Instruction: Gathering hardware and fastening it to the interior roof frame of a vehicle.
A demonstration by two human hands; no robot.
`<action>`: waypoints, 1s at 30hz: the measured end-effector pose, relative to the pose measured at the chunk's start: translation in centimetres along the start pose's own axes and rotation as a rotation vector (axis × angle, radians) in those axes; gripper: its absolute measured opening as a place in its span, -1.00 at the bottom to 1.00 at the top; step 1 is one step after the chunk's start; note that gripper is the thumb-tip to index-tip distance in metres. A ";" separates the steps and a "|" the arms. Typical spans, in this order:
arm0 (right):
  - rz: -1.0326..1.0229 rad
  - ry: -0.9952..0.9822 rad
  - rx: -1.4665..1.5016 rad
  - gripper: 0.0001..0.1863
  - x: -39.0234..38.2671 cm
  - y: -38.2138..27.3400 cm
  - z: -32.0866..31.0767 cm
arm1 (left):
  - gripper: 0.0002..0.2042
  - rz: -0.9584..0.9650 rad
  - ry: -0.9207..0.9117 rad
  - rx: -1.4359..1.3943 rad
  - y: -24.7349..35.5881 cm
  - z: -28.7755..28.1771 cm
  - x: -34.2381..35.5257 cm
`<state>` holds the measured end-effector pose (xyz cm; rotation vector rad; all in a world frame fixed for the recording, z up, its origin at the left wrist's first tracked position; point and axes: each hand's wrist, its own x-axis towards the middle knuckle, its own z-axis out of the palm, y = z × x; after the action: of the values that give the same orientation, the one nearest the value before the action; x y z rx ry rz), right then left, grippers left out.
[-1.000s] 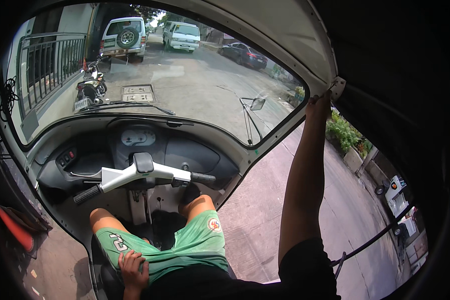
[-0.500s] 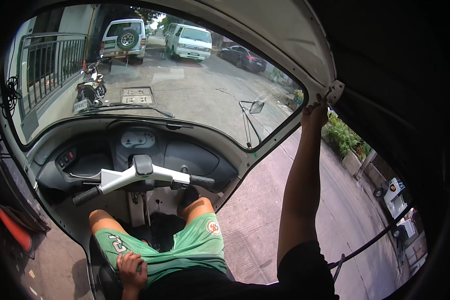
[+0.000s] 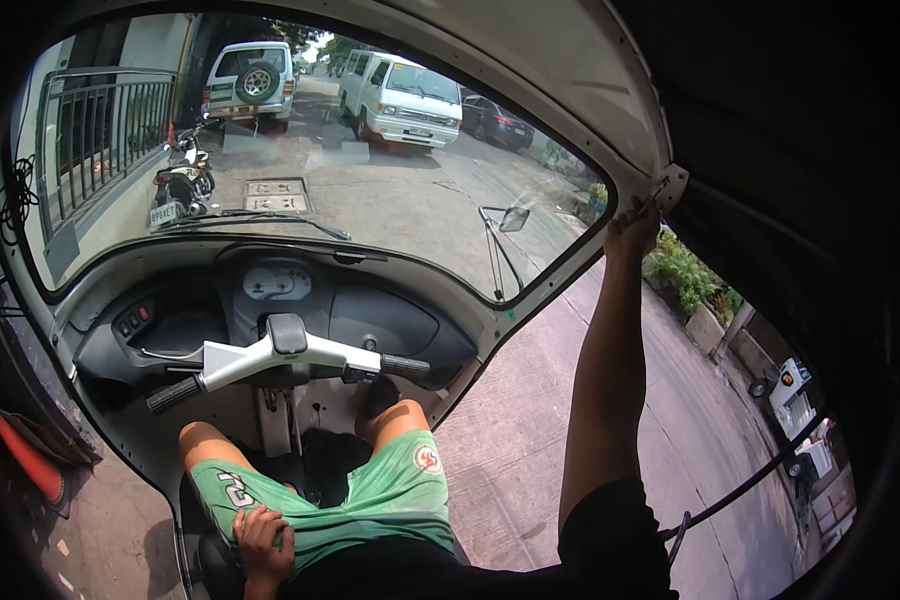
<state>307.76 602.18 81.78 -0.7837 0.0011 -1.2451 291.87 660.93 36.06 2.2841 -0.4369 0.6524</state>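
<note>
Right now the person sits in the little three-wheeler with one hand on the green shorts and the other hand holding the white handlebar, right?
Not quite. The left hand does rest on the green shorts, but the right hand is up at the roof frame, not on the white handlebar, which nobody touches. The head view shows it.

You're stretching your right hand [image 3: 632, 228] way up overhead, arm straight, while your left hand [image 3: 263, 540] is lying loosely curled on your thigh.

Green shorts [image 3: 370, 505] with white markings, black short-sleeved shirt [image 3: 610, 545].
</note>
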 end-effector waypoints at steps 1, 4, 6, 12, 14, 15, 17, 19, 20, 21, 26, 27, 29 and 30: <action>0.000 -0.002 0.001 -0.59 0.2 0.0 -0.1 | -0.90 0.002 0.004 0.000 0.0 0.0 0.0; -0.016 0.009 -0.003 -0.60 0.7 0.0 -0.4 | -0.91 0.019 -0.003 -0.009 0.1 0.0 0.0; -0.040 -0.029 0.051 -0.62 1.1 0.0 -0.5 | -0.91 0.016 0.000 -0.004 0.2 -0.1 0.2; -0.015 -0.229 0.106 -0.67 0.5 0.0 -0.4 | -0.90 0.004 0.002 0.008 0.2 -0.3 0.1; 0.009 -0.308 0.197 -0.64 0.9 0.5 -0.1 | -0.90 0.009 0.004 0.015 0.2 -0.2 0.3; 0.032 -0.384 0.288 -0.61 1.1 0.6 0.1 | -0.90 0.009 -0.003 0.006 0.2 -0.2 0.3; 0.096 -0.366 0.385 -0.62 1.3 -0.1 1.8 | -0.90 0.002 -0.013 0.010 0.2 -0.3 0.3; 0.191 -0.234 0.540 -0.66 -0.4 -1.7 5.2 | -0.90 -0.021 -0.015 0.014 0.5 -0.7 0.0; 0.203 -0.495 0.667 -0.69 1.2 -2.2 4.2 | -0.90 -0.015 -0.018 0.012 0.7 -0.6 0.2; 0.217 -0.354 0.664 -0.70 3.0 -2.8 4.1 | -0.91 -0.012 -0.018 -0.006 0.8 -0.6 0.5; 0.415 -0.205 1.043 -0.65 5.7 -4.4 5.8 | -0.91 -0.007 -0.018 0.003 0.3 -0.3 0.3; 0.415 -0.201 1.047 -0.65 6.4 -4.1 5.9 | -0.92 -0.001 -0.015 -0.002 0.4 -0.1 0.6; 0.340 -0.267 1.116 -0.58 7.4 -4.1 6.3 | -0.92 0.011 -0.037 -0.004 0.5 -0.1 0.7; 0.298 -0.301 1.148 -0.54 7.6 -4.4 5.9 | -0.92 0.005 -0.033 -0.007 0.5 0.0 0.8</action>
<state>309.11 598.48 91.55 0.0561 -0.7514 -0.6476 292.29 660.47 36.85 2.2909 -0.4600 0.6155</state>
